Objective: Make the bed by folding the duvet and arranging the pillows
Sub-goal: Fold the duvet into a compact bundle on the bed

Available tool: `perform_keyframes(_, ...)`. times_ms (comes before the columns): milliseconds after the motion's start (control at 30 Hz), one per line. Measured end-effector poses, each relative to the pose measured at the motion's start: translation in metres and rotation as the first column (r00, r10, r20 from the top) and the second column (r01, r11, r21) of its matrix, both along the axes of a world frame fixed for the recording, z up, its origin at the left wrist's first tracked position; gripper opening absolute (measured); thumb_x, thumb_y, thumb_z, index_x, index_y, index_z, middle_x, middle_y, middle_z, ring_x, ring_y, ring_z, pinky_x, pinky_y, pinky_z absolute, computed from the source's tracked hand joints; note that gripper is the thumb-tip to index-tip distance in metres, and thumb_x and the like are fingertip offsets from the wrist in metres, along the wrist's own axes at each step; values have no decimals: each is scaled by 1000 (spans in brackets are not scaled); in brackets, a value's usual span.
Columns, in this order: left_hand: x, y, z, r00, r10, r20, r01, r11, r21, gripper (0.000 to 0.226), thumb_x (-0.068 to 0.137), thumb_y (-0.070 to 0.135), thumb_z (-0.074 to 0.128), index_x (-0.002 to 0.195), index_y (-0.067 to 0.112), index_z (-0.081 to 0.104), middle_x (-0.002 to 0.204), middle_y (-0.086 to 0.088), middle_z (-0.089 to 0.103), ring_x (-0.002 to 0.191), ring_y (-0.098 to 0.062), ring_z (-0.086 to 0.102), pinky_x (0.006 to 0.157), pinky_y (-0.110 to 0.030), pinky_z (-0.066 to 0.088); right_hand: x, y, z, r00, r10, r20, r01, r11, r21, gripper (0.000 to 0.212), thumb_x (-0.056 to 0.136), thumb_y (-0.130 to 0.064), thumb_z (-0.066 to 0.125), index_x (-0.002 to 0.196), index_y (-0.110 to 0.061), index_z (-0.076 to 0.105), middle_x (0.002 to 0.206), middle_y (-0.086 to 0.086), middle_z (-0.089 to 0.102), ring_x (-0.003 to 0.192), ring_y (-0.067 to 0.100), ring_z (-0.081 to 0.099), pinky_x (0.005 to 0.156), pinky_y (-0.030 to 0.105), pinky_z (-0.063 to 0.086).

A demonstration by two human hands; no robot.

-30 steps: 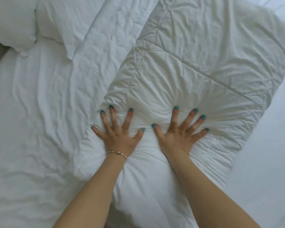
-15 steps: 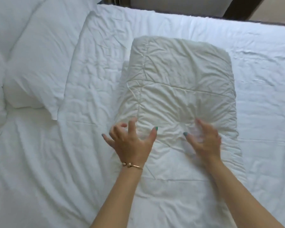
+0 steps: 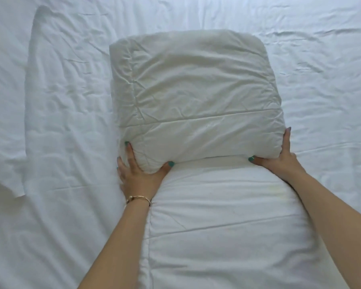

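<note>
A white duvet lies in a long strip down the middle of the bed, and its far part is doubled into a thick pad (image 3: 196, 90) on top of the strip (image 3: 227, 226). My left hand (image 3: 138, 174) cups the pad's near left corner, fingers straight along the side and thumb along the near edge. At the near right corner my right hand (image 3: 279, 157) does the same, fingers flat against the side and thumb at the near edge. A white pillow (image 3: 56, 84) lies to the left.
The white fitted sheet (image 3: 321, 101) spreads wrinkled around the duvet on both sides. A loose pillowcase flap (image 3: 10, 184) reaches toward the left edge of the view. A thin gold bracelet sits on my left wrist.
Both hands lifted off the flat duvet, where they pressed with spread fingers. The duvet now shows a thick doubled pad, and my hands are at its near corners.
</note>
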State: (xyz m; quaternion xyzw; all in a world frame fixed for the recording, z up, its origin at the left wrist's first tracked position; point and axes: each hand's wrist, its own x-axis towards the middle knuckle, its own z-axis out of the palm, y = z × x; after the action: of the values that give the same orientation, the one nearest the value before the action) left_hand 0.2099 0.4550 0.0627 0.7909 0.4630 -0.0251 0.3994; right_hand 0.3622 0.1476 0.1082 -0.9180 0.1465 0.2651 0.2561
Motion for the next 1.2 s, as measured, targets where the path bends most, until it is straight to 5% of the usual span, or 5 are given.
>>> perform_keyframes(533,-39,-26,72,971,-52,234,42,998,48,100,55,63,79,137,44,24,132,-4,51,112,-31,55,92,-37,46,-84,-9,86,933,143,329,-191,974,119,106,66,-57,71,134,-69,-9,131,1,55,109,30,58,89,43,48)
perform_keyframes(733,-159,-107,191,961,35,274,-57,996,71,104,58,54,81,141,54,18,134,3,52,113,-27,55,86,-35,46,-171,-57,172,898,310,312,-367,919,143,99,68,-54,73,130,-76,-1,133,-4,55,114,27,57,88,40,47)
perform_keyframes(900,-256,-157,264,963,133,235,-173,973,156,114,67,41,84,140,64,-1,146,-3,40,124,-27,49,94,-34,41,-212,-83,215,863,413,290,-493,813,310,99,68,-43,80,136,-71,13,92,-30,48,95,11,51,82,34,43)
perform_keyframes(1067,-310,-187,311,966,244,91,-260,928,267,99,74,51,72,128,76,-6,103,-8,43,82,-31,56,77,-34,47,-225,-73,220,811,517,273,-583,685,436,95,67,-39,84,136,-68,25,133,-25,50,124,10,51,102,42,44)
perform_keyframes(1200,-343,-201,311,917,373,145,-398,881,255,89,72,50,75,132,73,14,98,-3,46,81,-13,52,74,-26,40,-240,-61,223,772,579,263,-628,631,455,93,66,-34,82,132,-70,28,125,-21,57,112,11,58,96,42,49)
